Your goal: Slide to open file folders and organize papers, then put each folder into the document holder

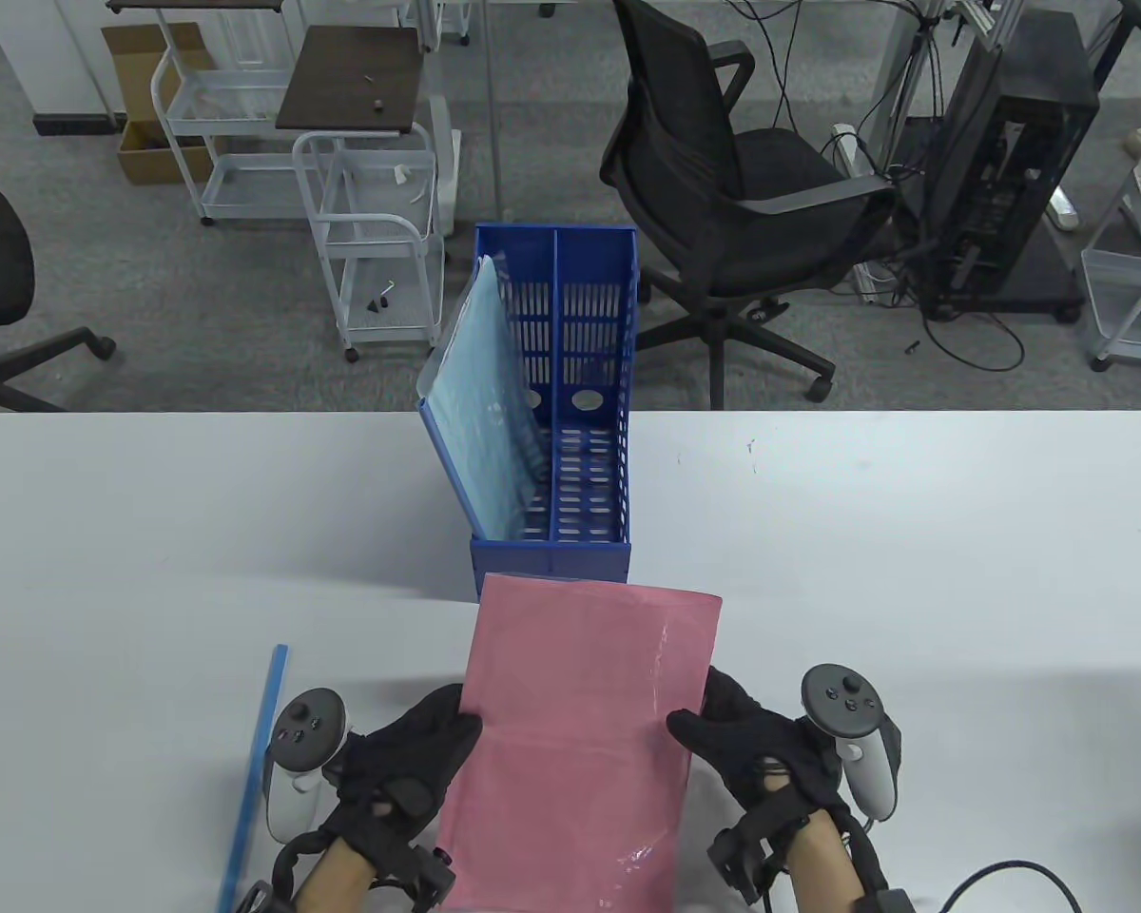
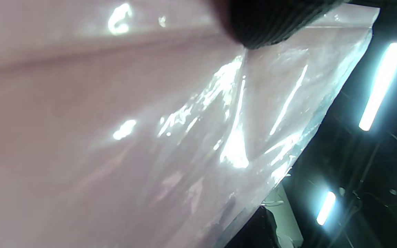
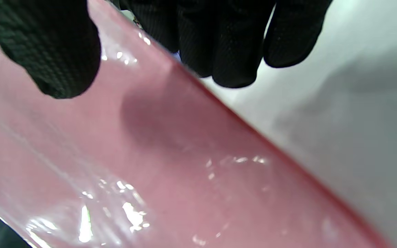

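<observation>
A pink plastic folder (image 1: 589,723) is held above the table's front edge, its far end close to the blue document holder (image 1: 589,547). My left hand (image 1: 418,751) grips its left edge and my right hand (image 1: 732,737) grips its right edge, thumb on top. In the right wrist view my thumb (image 3: 57,51) presses the pink folder (image 3: 171,165) and the other fingers (image 3: 226,38) curl behind its edge. The left wrist view is filled by the glossy pink folder (image 2: 133,137). A light blue folder (image 1: 480,399) leans in the holder's left slot; the right slot looks empty.
A blue slide bar (image 1: 252,780) lies on the white table (image 1: 913,533) left of my left hand. Behind the table stand a black office chair (image 1: 732,200), white carts (image 1: 371,238) and a computer tower (image 1: 1008,162).
</observation>
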Available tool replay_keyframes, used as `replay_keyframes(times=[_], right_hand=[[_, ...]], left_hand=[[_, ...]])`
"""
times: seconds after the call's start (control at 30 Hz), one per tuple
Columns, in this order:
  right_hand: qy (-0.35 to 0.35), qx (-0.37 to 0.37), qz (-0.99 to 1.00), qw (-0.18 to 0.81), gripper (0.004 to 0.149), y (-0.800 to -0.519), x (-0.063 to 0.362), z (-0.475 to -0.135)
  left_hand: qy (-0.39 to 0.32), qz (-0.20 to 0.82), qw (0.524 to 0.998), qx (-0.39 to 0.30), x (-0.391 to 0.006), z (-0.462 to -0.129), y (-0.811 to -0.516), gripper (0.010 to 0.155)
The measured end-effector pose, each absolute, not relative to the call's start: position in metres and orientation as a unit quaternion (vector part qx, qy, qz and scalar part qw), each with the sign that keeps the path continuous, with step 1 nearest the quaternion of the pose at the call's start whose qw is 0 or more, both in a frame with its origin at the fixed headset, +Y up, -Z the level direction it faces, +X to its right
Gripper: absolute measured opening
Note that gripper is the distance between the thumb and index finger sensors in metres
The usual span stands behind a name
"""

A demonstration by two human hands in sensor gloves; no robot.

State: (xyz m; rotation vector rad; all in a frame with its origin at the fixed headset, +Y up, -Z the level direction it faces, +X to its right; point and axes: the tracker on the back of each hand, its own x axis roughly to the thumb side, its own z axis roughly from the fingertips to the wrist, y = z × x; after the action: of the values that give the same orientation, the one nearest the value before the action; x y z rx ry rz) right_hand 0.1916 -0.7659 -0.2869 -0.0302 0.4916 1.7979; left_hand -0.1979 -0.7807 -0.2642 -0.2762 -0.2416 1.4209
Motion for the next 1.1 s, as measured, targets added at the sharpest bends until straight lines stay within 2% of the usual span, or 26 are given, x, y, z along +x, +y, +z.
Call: replay_keyframes(times=[0.03,0.1,0.13,0.23,0.4,0.47,0.57,0.63,0.87,0.93,1.1], right_hand=[[0.206,-0.008,0.767,0.608,0.072,-0.765,0.189,-0.286],[0.177,-0.001,0.76,0.626,0.051,-0.76,0.187,-0.285],[0.145,0.007,0.755,0.639,0.042,-0.755,0.185,-0.283],[0.041,0.053,0.769,0.636,0.04,-0.734,0.178,-0.275],[-0.063,0.103,0.782,0.611,0.04,-0.702,0.168,-0.255],[-0.063,0.119,0.78,0.611,0.042,-0.7,0.165,-0.252],[-0.019,0.128,0.757,0.64,0.057,-0.713,0.16,-0.258],[0.006,0.119,0.727,0.676,0.058,-0.722,0.157,-0.26],[0.01,0.116,0.725,0.679,0.052,-0.722,0.153,-0.259],[-0.004,0.094,0.732,0.675,0.045,-0.72,0.156,-0.257],[-0.032,0.043,0.775,0.629,0.043,-0.712,0.172,-0.259]], left_hand=[[-0.117,0.646,0.744,-0.122,-0.198,-0.264,-0.779,0.044],[-0.125,0.64,0.75,-0.11,-0.199,-0.263,-0.774,0.044],[-0.126,0.64,0.751,-0.098,-0.2,-0.262,-0.771,0.044],[-0.146,0.641,0.751,-0.058,-0.204,-0.259,-0.759,0.044],[-0.175,0.628,0.758,0.012,-0.211,-0.252,-0.741,0.044],[-0.18,0.625,0.759,0.014,-0.212,-0.251,-0.741,0.045],[-0.154,0.604,0.782,-0.012,-0.214,-0.255,-0.748,0.049],[-0.152,0.601,0.784,-0.021,-0.214,-0.257,-0.752,0.048],[-0.162,0.597,0.785,-0.025,-0.212,-0.258,-0.752,0.045],[-0.16,0.599,0.784,-0.028,-0.213,-0.258,-0.751,0.044],[-0.16,0.592,0.788,-0.051,-0.216,-0.259,-0.746,0.043]])
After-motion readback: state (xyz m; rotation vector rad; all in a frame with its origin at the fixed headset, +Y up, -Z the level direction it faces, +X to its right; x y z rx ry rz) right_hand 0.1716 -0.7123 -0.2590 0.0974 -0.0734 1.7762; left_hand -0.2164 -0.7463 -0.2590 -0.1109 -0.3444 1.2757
